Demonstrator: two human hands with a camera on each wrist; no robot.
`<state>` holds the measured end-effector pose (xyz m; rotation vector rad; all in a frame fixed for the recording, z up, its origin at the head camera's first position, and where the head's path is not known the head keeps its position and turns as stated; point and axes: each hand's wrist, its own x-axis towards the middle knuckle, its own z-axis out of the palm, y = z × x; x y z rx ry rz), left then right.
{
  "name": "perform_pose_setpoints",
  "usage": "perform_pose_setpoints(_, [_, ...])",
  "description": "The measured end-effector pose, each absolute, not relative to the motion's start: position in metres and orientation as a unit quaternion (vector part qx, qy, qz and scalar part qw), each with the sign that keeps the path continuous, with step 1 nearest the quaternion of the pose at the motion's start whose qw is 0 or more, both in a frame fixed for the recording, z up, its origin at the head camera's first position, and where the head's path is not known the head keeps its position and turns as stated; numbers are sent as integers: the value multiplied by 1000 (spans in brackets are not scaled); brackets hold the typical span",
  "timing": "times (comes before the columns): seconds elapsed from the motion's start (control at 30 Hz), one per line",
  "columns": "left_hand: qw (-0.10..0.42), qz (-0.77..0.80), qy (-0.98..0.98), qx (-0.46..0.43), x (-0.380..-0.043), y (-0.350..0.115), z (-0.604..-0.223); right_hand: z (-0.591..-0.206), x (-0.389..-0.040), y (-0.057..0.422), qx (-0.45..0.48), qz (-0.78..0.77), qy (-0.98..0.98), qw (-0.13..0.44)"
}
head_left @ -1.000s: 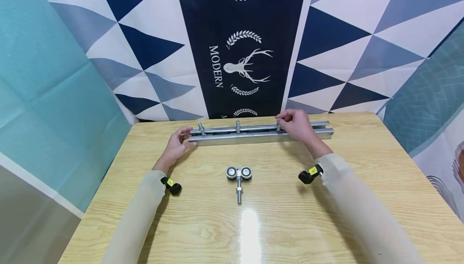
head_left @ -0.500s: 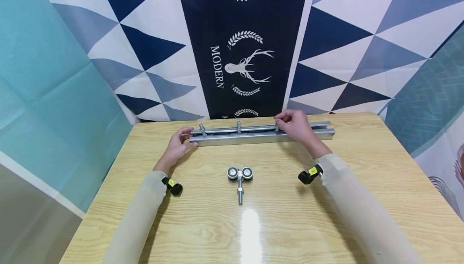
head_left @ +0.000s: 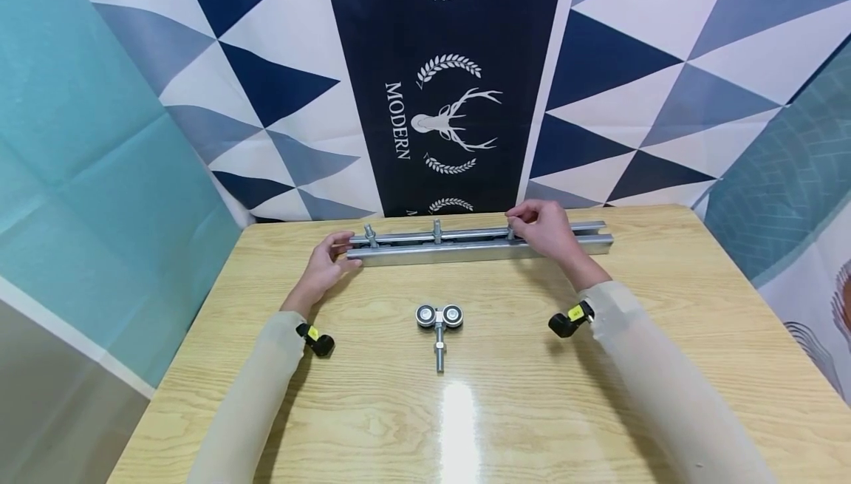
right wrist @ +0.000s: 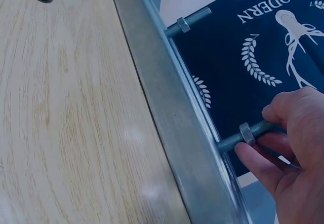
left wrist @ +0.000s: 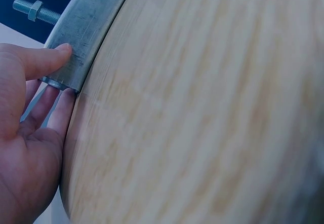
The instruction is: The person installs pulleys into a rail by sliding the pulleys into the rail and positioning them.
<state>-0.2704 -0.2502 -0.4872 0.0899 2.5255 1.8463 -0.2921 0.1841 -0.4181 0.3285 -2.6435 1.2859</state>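
A silver metal rail (head_left: 459, 250) with a slot along its top lies across the back of the table. Three threaded bolts stand up from the slot, each with a hex nut: a left bolt (head_left: 370, 236), a middle bolt (head_left: 436, 231) and a right bolt (right wrist: 238, 138). My left hand (head_left: 325, 262) grips the rail's left end, thumb on the front face (left wrist: 71, 51) and fingers around the end. With thumb and fingers my right hand (head_left: 541, 227) pinches the right bolt by its nut. The bolts' lower ends are hidden inside the rail.
A loose roller trolley (head_left: 439, 319) with wheels and a threaded bolt lies mid-table, in front of the rail. Behind the wooden table (head_left: 372, 410) hangs a patterned cloth (head_left: 459, 100). Cloth also hangs at both sides.
Both hands keep their places on the rail and the right bolt. Only a slight shift of the whole head view shows; the trolley lies as before.
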Motion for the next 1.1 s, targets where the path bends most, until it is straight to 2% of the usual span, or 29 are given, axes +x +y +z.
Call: perform_pose_setpoints(1.1, [9, 591, 806, 32, -270, -250, -486, -416, -290, 179, 114, 435, -889, 86])
